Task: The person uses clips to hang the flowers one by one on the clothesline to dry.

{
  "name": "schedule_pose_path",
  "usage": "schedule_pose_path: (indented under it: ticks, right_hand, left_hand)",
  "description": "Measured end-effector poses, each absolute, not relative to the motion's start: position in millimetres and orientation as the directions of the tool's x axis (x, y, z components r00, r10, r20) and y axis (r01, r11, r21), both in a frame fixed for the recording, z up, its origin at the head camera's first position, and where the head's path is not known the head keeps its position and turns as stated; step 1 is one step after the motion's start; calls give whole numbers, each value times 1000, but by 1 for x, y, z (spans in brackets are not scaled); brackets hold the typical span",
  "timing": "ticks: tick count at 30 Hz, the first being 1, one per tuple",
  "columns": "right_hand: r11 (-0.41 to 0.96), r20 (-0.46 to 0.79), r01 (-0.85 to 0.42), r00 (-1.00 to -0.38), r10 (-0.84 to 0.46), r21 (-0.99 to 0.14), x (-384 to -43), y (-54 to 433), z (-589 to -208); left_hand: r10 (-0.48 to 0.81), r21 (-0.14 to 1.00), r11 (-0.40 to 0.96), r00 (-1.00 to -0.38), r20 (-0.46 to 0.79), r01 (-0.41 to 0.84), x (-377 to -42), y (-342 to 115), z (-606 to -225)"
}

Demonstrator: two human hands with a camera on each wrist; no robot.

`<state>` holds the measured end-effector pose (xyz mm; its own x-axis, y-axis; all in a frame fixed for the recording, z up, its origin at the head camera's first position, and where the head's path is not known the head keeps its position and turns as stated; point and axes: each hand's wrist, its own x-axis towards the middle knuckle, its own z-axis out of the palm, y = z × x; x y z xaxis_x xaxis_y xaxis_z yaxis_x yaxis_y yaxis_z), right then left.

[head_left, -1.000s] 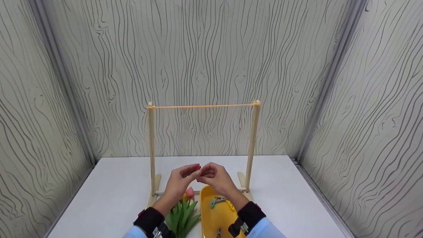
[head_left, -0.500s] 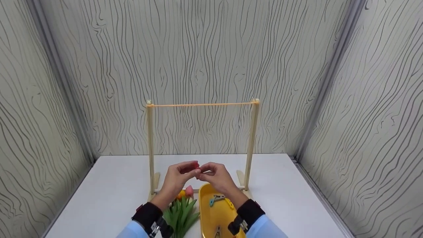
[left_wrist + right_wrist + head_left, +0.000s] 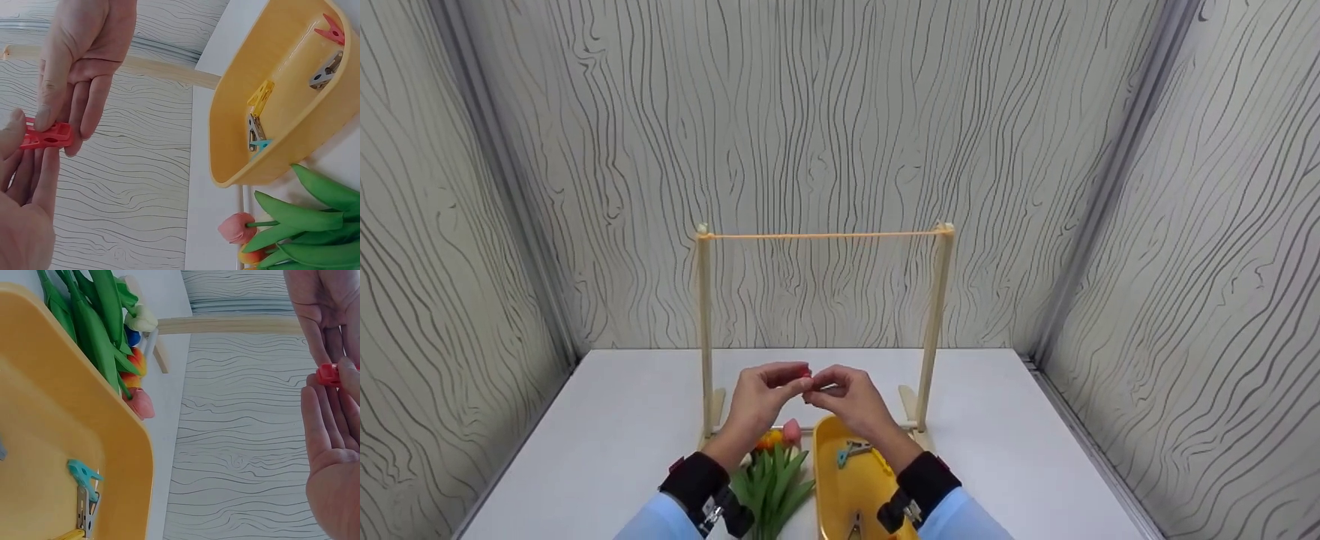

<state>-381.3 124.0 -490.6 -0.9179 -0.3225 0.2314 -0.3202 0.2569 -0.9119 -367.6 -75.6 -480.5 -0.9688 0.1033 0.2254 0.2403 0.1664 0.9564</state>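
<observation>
A red clothespin (image 3: pixel 48 136) is held between both hands above the front part of the table. In the head view only a sliver of the red clothespin (image 3: pixel 807 373) shows among the fingertips. My left hand (image 3: pixel 761 394) pinches it from the left, thumb against fingers. From the other side my right hand (image 3: pixel 851 397) pinches it, and its thumb lies on the clothespin in the left wrist view. Beneath the right hand stands a yellow tray (image 3: pixel 829 480) with several clothespins. Artificial tulips (image 3: pixel 772 480) lie beside the tray, below the left hand.
A wooden frame with two posts (image 3: pixel 936 322) stands behind the hands, an orange cord (image 3: pixel 825 235) stretched across its top. In the tray are a teal-and-metal clothespin (image 3: pixel 84 486), a yellow one (image 3: pixel 261 97) and a red one (image 3: pixel 332 31). Patterned panels enclose the white table (image 3: pixel 997 435).
Both hands stay together at nearly the same spot, still gripping the red clothespin. The left hand has shifted slightly left and up, while the right hand has barely moved.
</observation>
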Motion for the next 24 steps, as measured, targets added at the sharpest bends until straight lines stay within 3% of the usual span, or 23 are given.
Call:
schedule_pose_path:
  ticks: [4, 7, 11, 13, 16, 19, 24]
  right_hand:
    - [346, 267, -392, -896, -355, -853, -378, 118, -495]
    - [496, 252, -501, -837, -485, -709, -373, 109, -501]
    - [601, 79, -740, -648, -758, -303, -360, 86, -515]
    - [533, -35, -842, -532, -846, -87, -352, 75, -522]
    - [401, -168, -913, -408, -897, 75, -343, 58, -532]
    - [317, -275, -940, -339, -900, 124, -339, 45, -540]
    - [285, -343, -949, -315, -885, 134, -339, 38, -551]
  left_hand:
    - [66, 954, 157, -966, 249, 257, -371, -80, -477]
    - [29, 953, 139, -963, 268, 269, -375, -84, -473]
    - [7, 950, 143, -960, 280, 278, -380, -89, -469]
    - [13, 947, 154, -959, 282, 281, -380, -89, -468]
    - [19, 940, 168, -955, 297, 296, -380, -91, -468]
    - [4, 940, 169, -954, 299, 296, -380, -95, -469]
    - [-19, 944, 170, -957, 291, 283, -379, -101, -470]
